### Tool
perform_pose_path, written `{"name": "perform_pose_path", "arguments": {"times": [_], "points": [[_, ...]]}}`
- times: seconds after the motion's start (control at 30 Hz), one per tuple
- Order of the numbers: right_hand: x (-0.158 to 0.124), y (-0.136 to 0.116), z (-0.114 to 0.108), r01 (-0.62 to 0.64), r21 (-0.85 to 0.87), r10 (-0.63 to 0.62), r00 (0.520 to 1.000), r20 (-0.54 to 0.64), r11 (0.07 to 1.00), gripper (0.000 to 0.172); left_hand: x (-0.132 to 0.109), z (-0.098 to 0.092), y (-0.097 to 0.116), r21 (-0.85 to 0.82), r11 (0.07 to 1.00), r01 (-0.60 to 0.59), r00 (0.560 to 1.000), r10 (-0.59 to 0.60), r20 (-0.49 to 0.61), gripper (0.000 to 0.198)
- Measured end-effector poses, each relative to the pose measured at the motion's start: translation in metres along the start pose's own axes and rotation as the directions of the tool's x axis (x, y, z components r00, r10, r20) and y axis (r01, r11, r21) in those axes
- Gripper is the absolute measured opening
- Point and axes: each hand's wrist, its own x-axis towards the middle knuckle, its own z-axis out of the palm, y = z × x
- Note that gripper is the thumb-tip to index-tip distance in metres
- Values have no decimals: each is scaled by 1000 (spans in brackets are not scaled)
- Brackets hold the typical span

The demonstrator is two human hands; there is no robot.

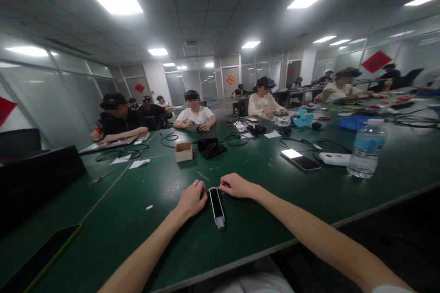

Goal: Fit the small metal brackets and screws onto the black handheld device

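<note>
A long, narrow device [217, 208] with a white frame, a black middle and a grey near end lies on the green table [165, 238] in front of me. At the left of its far end is my left hand [193, 199], closed, a ring on one finger; its fingertips are partly hidden. My right hand [237, 186] is closed too, pinching at the far right corner of the same device. Both hands rest low over the tabletop. Whether some small part sits between the fingertips is too small to make out.
Beyond my hands stand a small cardboard box [183, 152] and a black stand [210, 146]. To the right are a lit phone [300, 160], a white device [335, 159], a water bottle [367, 149] and a blue tray [357, 122]. Cables and several people line the far side.
</note>
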Motion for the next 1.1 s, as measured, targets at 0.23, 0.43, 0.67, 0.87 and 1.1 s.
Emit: {"name": "perform_pose_path", "arguments": {"times": [0.23, 0.43, 0.67, 0.87, 1.1], "points": [[0, 4, -10, -10, 18, 9, 997, 77, 1000, 17, 0, 1, -2, 1, 1000, -22, 1000, 22, -16, 10], [-1, 3, -12, 39, -31, -37, 997, 65, 999, 15, 1, 5, -5, -12, 999, -43, 999, 42, -33, 10], [0, 2, -10, 134, -42, -133, 990, 36, 990, 14, 1, 5, -7, -36, 997, -65, 998, 65, -18, 11], [0, 20, -29, -29, -188, 6, 993, -118, 982, 15, 1, 7, -7, -47, 997, -66, 998, 66, -18, 10], [-3, 46, -27, -154, -285, 146, 988, -47, 946, 25, 0, 8, -8, -53, 996, -67, 998, 67, -11, 11]]}}
